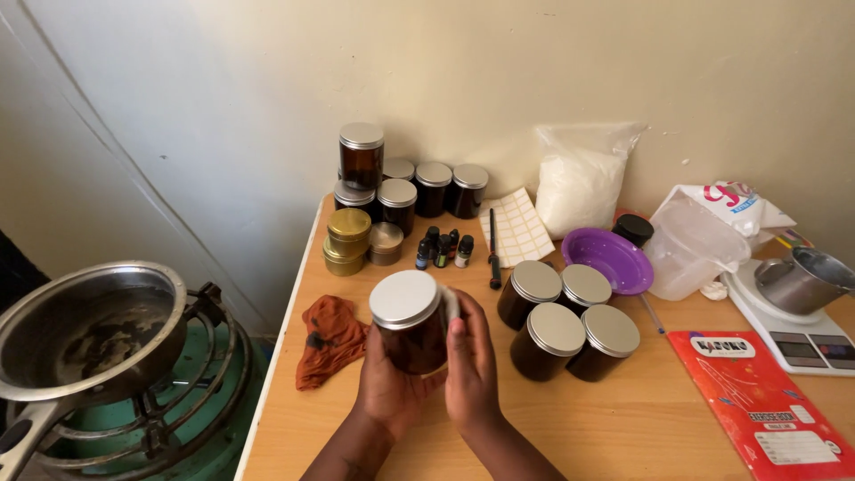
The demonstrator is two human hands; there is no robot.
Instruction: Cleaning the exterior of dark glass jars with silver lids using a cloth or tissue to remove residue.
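Both hands, left hand (pixel 390 383) and right hand (pixel 469 361), wrapped around amber glass jar (pixel 411 331), silver lid on, held above table (pixel 623 419). Right grip presses white label on side. Risk: jar slips, knocks four lidded jars (pixel 566 325) just right.
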